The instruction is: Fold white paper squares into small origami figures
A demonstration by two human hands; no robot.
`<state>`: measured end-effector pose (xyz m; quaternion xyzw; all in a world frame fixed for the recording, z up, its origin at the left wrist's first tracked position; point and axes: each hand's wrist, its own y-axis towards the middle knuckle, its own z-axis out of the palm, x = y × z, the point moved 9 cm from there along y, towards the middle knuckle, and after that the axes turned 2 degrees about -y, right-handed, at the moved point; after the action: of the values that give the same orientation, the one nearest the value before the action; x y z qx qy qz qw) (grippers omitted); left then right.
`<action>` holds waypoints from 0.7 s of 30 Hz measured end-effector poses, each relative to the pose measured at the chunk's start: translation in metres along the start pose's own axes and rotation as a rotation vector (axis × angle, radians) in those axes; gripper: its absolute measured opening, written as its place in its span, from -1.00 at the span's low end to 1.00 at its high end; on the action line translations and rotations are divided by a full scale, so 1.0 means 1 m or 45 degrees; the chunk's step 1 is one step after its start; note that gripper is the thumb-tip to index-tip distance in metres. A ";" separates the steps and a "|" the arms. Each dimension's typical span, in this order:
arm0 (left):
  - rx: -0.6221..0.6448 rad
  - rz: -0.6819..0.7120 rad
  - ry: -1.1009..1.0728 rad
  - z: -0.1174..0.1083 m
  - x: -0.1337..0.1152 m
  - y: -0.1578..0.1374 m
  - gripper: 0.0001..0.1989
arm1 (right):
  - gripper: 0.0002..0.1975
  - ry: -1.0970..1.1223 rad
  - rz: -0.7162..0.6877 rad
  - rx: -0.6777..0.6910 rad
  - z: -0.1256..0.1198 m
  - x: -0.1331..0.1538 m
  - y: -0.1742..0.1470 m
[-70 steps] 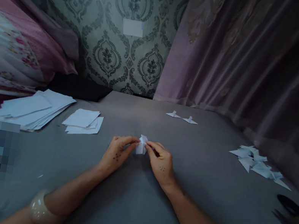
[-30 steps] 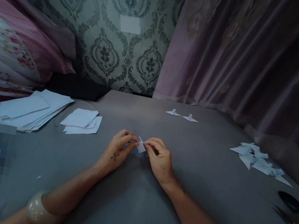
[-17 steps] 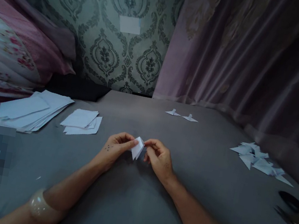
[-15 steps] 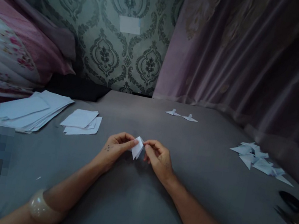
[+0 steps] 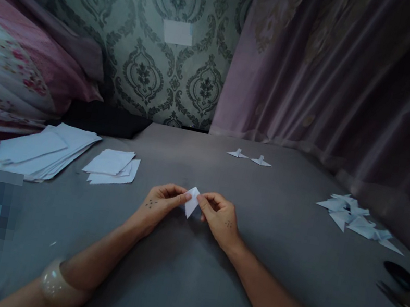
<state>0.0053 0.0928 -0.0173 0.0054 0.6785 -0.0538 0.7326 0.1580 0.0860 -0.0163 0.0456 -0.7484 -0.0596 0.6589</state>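
Note:
A small white folded paper (image 5: 190,205), shaped like a narrow diamond, is held upright just above the grey surface (image 5: 173,285). My left hand (image 5: 158,203) pinches its left edge between thumb and fingers. On the opposite edge my right hand (image 5: 219,217) grips it the same way, thumb toward me. The fingers behind the paper are partly hidden. A pale bangle (image 5: 61,284) circles my left forearm.
White paper sheets (image 5: 42,151) and a smaller stack of paper squares (image 5: 111,166) lie at left. Two folded paper birds (image 5: 261,161) sit far back. Several more folded birds (image 5: 360,220) are heaped at right, near dark scissors (image 5: 402,294).
The folded paper has turned and its lower flaps have come together, so a flat diamond face now shows. My right hand has closed in on its right edge.

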 end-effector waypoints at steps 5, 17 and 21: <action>-0.014 -0.040 -0.006 -0.001 0.001 -0.001 -0.80 | -0.77 0.012 0.019 -0.028 0.001 -0.006 0.001; 0.110 0.039 -0.210 0.007 0.004 0.005 -0.62 | -0.78 0.121 -0.036 -0.031 0.003 -0.006 0.001; 0.248 0.004 -0.106 0.018 0.005 0.000 -0.68 | -0.79 -0.040 -0.143 0.007 0.004 0.003 -0.001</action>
<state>0.0233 0.0912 -0.0209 0.0754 0.6389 -0.1185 0.7564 0.1535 0.0846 -0.0137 0.0884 -0.7552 -0.0953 0.6425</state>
